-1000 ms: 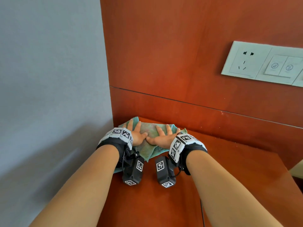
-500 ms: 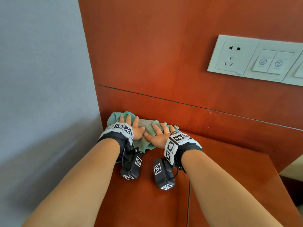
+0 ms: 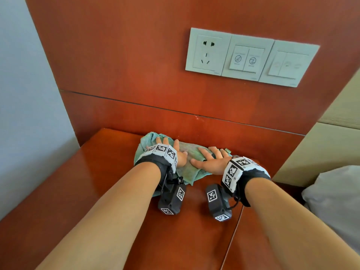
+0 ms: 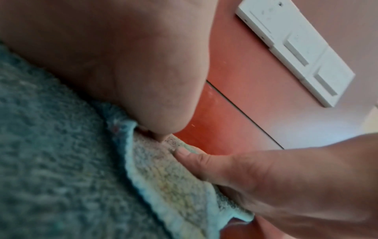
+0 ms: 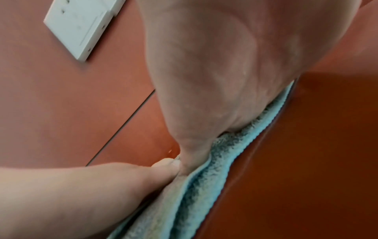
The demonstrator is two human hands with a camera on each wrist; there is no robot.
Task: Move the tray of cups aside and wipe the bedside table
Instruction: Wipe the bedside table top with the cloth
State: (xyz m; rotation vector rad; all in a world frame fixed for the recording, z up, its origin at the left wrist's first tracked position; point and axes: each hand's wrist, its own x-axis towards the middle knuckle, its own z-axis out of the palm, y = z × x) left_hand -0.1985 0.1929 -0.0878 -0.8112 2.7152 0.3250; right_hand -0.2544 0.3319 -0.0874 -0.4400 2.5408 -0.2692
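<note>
A teal-green cloth lies flat on the red-brown bedside table, close to the back panel. Both hands press on it side by side with fingers stretched out flat. My left hand covers the cloth's left part and my right hand its right part, thumbs nearly meeting. In the left wrist view the cloth fills the lower left under my left hand's palm, with the right thumb on it. The right wrist view shows the cloth's edge under my right palm. No tray or cups are in view.
A white socket and switch panel sits on the wooden back wall above the table. A grey wall borders the table's left. A beige headboard and a grey pillow lie to the right.
Both hands have slid the cloth to the right along the back of the table, away from its left corner. The head view has swung right, showing the whole switch panel.
</note>
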